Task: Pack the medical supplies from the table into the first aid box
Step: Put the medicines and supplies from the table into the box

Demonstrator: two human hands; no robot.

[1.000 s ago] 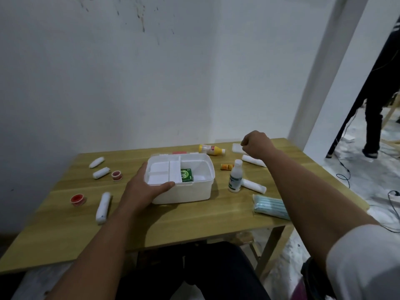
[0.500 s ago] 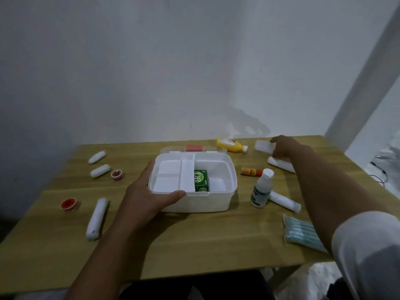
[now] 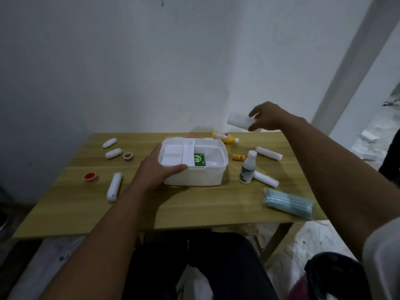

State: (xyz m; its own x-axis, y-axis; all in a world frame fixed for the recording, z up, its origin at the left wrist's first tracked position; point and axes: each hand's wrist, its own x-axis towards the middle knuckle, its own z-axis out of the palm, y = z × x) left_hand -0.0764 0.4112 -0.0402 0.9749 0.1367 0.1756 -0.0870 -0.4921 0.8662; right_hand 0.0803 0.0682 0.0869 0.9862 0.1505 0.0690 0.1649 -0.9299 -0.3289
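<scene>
The white first aid box (image 3: 214, 180) stands open mid-table, a green carton (image 3: 199, 159) inside its right part. My left hand (image 3: 156, 169) grips the box's near-left rim. My right hand (image 3: 266, 117) is raised above the table's far right, shut on a small white packet (image 3: 238, 121). Loose on the table lie white bandage rolls (image 3: 114, 187), (image 3: 269, 153), (image 3: 265, 180), two red tape rolls (image 3: 90, 177), (image 3: 128, 156), a white bottle (image 3: 248, 167), a yellow bottle (image 3: 225, 137), a small orange tube (image 3: 239, 157) and a pack of blue masks (image 3: 287, 202).
Two more short white rolls (image 3: 110, 143), (image 3: 113, 153) lie at the table's far left. The wooden table (image 3: 194, 206) stands against a white wall. A white pillar (image 3: 350, 61) rises at the right, with rubble on the floor beyond it.
My right hand has lifted the white packet off the table's far right and carried it up and slightly left. My left hand has stayed on the box rim.
</scene>
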